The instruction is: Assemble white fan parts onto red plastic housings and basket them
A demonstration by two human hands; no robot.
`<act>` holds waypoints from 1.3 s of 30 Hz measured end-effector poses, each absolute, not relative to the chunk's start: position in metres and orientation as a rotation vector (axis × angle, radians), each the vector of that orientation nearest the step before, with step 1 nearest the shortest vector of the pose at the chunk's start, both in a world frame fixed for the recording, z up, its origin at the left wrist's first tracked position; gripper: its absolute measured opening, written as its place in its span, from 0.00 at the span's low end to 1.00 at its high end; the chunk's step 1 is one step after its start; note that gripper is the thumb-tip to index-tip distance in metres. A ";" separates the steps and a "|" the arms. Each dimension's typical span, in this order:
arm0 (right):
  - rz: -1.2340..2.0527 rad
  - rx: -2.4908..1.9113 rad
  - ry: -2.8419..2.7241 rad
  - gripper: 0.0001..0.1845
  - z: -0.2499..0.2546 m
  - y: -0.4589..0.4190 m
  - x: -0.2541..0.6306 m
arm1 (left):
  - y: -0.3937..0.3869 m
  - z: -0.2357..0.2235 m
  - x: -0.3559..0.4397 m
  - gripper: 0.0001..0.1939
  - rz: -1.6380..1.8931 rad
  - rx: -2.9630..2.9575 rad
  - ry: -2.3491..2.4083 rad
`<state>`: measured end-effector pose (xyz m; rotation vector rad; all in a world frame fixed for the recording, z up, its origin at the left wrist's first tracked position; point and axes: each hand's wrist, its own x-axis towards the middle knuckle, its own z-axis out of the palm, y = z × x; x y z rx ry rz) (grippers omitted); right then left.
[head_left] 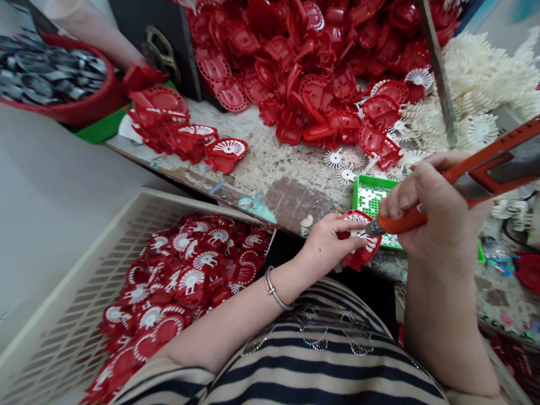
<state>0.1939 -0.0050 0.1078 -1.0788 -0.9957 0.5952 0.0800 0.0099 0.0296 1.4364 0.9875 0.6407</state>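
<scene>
My left hand [331,243] grips a red plastic part [360,260] with a white slotted fan-shaped piece on its face, just over the table's front edge. In my right hand [442,216] is an orange power screwdriver [400,222], held at a slant with the fingers wrapped round its body. Its dark tip meets the white piece close to my left thumb and fingertips; whether a screw sits under it is hidden. Behind the part lies a green tray [367,183] with many small white pieces, partly covered by my right hand.
A heap of red parts [295,73] and a pile of white slotted pieces [476,101] fill the table's back. A wooden stick [441,73] leans there. Red parts with white inserts [228,149] lie left. Below stands a white crate [71,287]. Another person's arm [93,28] reaches in beside a red basin [97,93].
</scene>
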 end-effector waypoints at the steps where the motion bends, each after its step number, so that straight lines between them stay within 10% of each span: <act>1: 0.594 -1.076 -1.008 0.09 0.107 -0.005 0.194 | 0.010 0.030 0.080 0.14 0.639 1.438 0.987; 39: 0.581 -1.018 -0.979 0.06 0.108 0.002 0.196 | 0.009 0.031 0.081 0.15 0.624 1.414 1.017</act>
